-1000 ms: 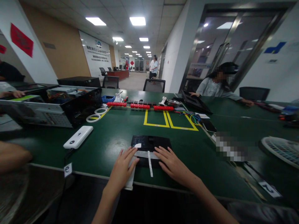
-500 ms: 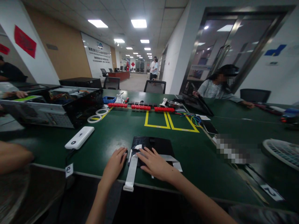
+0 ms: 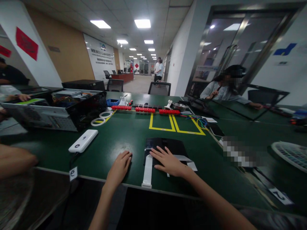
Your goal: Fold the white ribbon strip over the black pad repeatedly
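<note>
A thin black panel (image 3: 176,146) lies on the green table in front of me. A flat white ribbon cable (image 3: 148,169) runs from its left side toward the table's front edge, and another pale strip (image 3: 192,164) sticks out at its right. My right hand (image 3: 169,162) rests on the panel with fingers spread, covering the upper end of the ribbon cable. Left of the panel and apart from it, my left hand (image 3: 120,167) lies on the tabletop, fingers stretched forward. A small dark patch shows at its fingertips, too unclear to name.
An opened computer case (image 3: 43,116) stands at the left, near a white power bank (image 3: 83,141) and white rings (image 3: 98,121). Red strips (image 3: 145,109) line the back, before yellow tape outlines (image 3: 162,130). A racket (image 3: 291,156) lies at the right. A co-worker (image 3: 226,84) sits beyond.
My right hand and the black panel with its ribbon cable have slid right, away from my left hand. The left hand stays almost in place. The co-worker has shifted a black frame to the right.
</note>
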The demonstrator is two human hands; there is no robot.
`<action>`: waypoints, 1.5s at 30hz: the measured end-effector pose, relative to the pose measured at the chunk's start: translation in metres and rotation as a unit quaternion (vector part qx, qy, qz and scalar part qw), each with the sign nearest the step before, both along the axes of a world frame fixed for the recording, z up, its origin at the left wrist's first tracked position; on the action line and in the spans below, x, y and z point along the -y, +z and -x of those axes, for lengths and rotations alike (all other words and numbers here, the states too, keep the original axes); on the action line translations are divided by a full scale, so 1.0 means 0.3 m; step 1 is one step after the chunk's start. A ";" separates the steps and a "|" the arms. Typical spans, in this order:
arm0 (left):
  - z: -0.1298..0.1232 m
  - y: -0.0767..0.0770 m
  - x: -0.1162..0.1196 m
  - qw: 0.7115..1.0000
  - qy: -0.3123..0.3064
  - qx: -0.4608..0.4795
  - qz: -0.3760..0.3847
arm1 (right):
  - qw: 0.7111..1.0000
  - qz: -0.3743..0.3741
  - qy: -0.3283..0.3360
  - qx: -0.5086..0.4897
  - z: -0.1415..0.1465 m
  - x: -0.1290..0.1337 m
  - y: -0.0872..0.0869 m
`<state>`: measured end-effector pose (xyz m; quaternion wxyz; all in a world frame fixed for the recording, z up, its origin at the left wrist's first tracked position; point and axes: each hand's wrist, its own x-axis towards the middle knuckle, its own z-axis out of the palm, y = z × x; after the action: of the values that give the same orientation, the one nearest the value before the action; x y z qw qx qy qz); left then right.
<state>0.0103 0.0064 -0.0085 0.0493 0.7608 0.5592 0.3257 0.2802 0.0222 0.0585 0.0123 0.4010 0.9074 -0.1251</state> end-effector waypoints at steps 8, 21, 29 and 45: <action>-0.002 0.004 0.006 1.000 0.006 -0.002 0.000 | 0.995 0.054 -0.084 -0.029 -0.301 -0.027 0.026; -0.005 0.002 0.002 1.000 0.010 -0.009 -0.005 | 0.986 0.048 -0.136 -0.081 -0.572 -0.012 -0.010; -0.006 0.006 0.008 1.000 0.010 -0.001 -0.004 | 0.984 -0.045 -0.133 -0.111 -0.608 0.006 -0.062; -0.006 0.013 0.007 1.000 0.007 -0.011 0.011 | 0.914 -0.328 -0.238 0.037 -0.654 0.076 0.064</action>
<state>0.0119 0.0042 -0.0045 0.0492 0.7601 0.5681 0.3115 0.4764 -0.0007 0.0775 -0.1162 0.5907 0.7742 0.1953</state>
